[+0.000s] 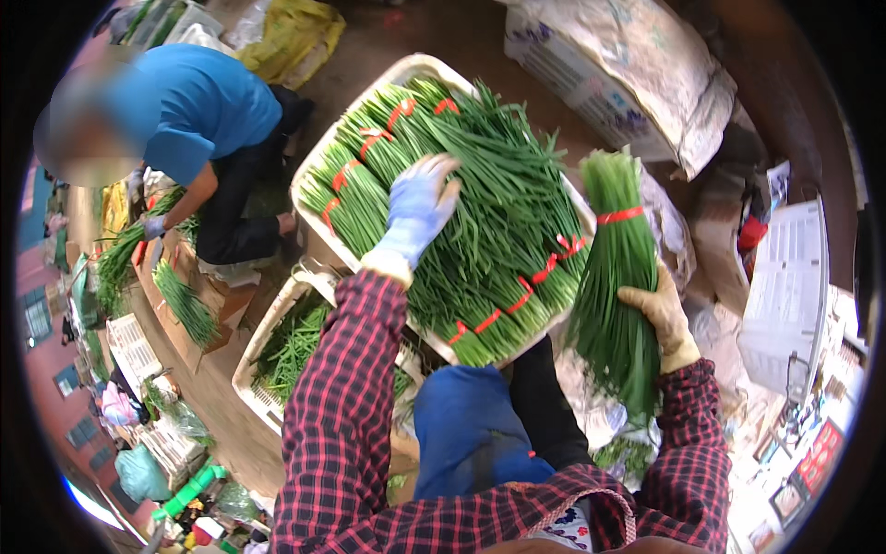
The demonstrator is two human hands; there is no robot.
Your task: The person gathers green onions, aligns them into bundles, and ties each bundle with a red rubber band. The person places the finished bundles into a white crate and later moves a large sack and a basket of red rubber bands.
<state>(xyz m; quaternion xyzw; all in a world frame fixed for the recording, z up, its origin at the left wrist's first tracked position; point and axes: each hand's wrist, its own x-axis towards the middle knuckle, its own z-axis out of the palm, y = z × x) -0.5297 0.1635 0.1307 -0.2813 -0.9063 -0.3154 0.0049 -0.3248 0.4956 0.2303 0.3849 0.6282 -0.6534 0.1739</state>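
A large white plastic crate stands before me, packed with green Chinese chives in bundles tied with red bands. The tied pale ends face the crate's far left and near right sides, and the leaves overlap in the middle. My left hand, in a pale blue and white glove, rests on the leaves with its fingers apart. In a cream glove, my right hand grips one chive bundle beside the crate's right side. That bundle is upright with its pale end up and a red band near the top.
At the left a crouching co-worker in a blue shirt handles greens over a brown board that bears another chive bundle. A smaller crate of greens stands near my left arm. White sacks and a white crate are at the right.
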